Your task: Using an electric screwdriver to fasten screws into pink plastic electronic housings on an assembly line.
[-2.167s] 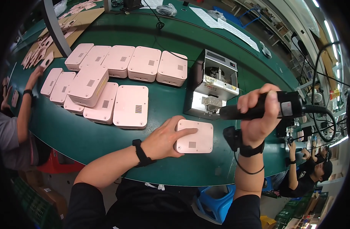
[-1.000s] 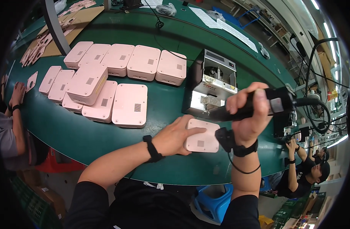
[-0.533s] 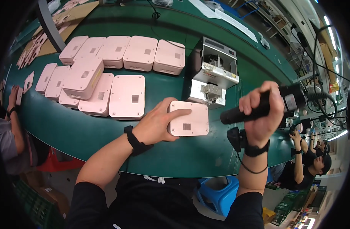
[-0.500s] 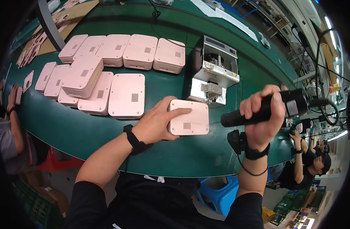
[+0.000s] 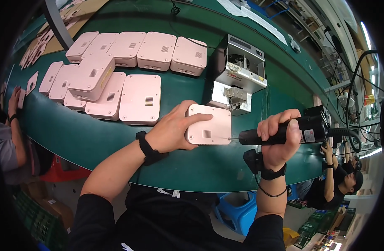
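From the head camera, the left hand (image 5: 173,130) lies over the left end of a pink box (image 5: 209,124) on the green surface (image 5: 74,129), its fingers spread and pressed on the box's top and near edge, thumb along the front side. The box lies flat just in front of a grey metal machine (image 5: 238,73), with its long axis running left to right and a small vent grille facing up.

The right hand (image 5: 279,136) has its fingers wrapped tight around a black electric screwdriver (image 5: 284,131). The tool lies nearly level, its long axis left to right, and its thin bit points left and meets the right edge of the box. A cable runs off its back end to the right.

Further left on the surface lie more pink boxes (image 5: 139,98) in rows, one stacked box (image 5: 91,75) resting on others at a slant. At the far left edge, another person's hand (image 5: 14,102) rests on the surface by a small pink plate (image 5: 32,82). Another person (image 5: 342,180) stands at the lower right.
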`<state>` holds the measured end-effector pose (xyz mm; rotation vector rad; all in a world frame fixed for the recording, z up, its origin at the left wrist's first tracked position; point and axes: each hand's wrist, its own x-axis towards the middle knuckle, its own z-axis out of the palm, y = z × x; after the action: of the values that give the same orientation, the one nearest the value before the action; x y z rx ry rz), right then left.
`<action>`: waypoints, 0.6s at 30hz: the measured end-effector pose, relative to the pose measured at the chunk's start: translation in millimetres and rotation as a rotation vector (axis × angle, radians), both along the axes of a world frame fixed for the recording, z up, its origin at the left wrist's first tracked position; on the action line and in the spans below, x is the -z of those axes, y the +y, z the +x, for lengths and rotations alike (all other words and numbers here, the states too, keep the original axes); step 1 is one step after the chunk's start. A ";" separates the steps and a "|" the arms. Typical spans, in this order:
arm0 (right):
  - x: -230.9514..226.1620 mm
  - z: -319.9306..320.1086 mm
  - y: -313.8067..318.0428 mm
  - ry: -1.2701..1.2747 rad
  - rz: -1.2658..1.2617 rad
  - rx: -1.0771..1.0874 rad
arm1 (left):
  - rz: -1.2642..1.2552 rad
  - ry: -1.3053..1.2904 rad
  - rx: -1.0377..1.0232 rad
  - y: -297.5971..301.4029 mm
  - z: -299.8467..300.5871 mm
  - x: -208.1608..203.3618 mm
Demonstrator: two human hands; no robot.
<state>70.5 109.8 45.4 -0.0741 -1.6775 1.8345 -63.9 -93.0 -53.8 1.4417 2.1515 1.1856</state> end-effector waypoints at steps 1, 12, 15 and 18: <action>-0.2 -0.7 -0.8 -0.006 0.005 -0.001 | 0.002 -0.004 -0.002 -0.5 -0.6 0.2; -37.0 -54.9 17.1 0.206 0.024 0.074 | -0.001 0.002 0.002 -0.8 2.6 -5.5; -33.2 -70.8 21.9 0.059 0.014 0.169 | -0.009 -0.009 -0.001 -0.6 3.1 -4.8; -29.6 -52.9 13.8 0.038 -0.037 0.044 | 0.006 0.010 -0.009 -1.4 0.7 -1.6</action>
<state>17.6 123.6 75.0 -0.0902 -1.6044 1.8232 -63.2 -94.4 -52.2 1.4456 2.1650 1.1908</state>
